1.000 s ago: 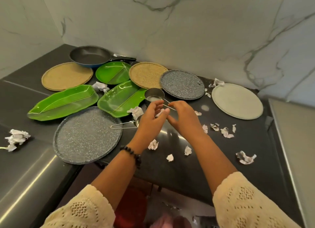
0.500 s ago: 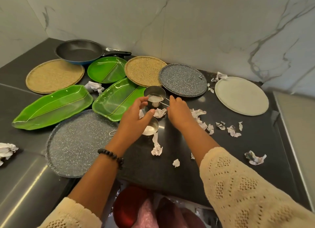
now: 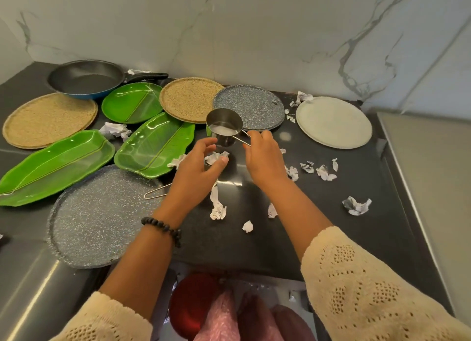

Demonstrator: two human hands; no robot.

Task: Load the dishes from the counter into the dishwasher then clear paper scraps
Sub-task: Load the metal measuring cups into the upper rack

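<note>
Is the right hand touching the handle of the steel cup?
Touching. The head view shows the right hand with its fingertips closed on the wire handle of the steel cup, no gap between them.

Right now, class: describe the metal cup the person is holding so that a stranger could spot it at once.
Start at the dark counter below the marble wall and find the row of round plates at the back. Just in front of the grey speckled plate, the right hand holds a steel measuring cup by its wire handle. It is the only shiny, deep-sided vessel among flat plates and paper scraps.
</note>
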